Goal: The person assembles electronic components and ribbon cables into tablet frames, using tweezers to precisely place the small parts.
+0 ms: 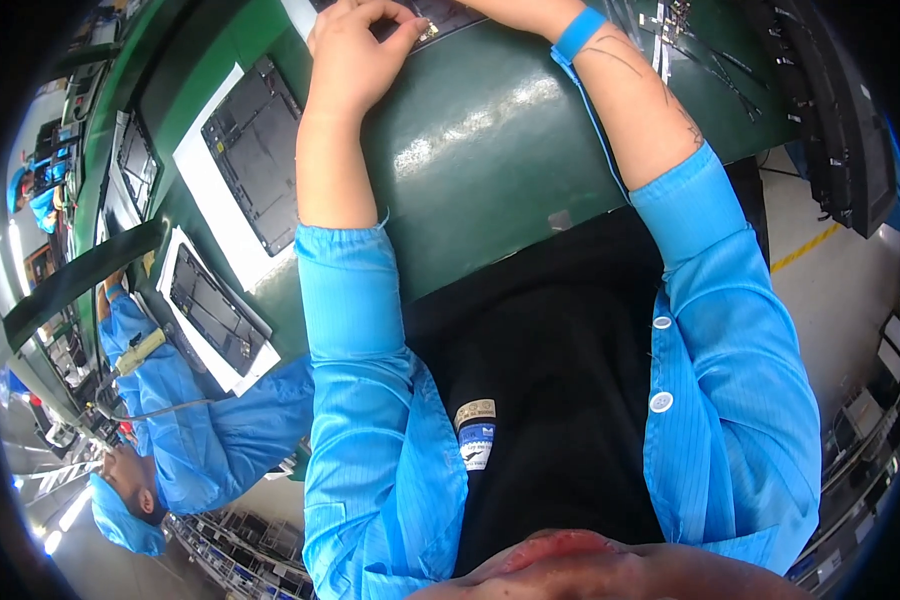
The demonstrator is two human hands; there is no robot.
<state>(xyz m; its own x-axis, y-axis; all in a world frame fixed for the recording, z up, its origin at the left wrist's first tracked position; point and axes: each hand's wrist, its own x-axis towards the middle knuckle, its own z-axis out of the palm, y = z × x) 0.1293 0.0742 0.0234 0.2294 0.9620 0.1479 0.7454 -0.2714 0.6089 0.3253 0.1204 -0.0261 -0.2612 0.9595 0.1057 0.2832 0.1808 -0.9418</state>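
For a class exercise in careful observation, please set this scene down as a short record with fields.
Left hand: fingers bent, near a dark item at the top edge; grip unclear
Right hand: partly cut off by the top edge; hold unclear
Right wrist: blue strap
Work surface: green tabletop
Left side: dark panels on white sheets
Nearby: co-worker in blue clothing and cap
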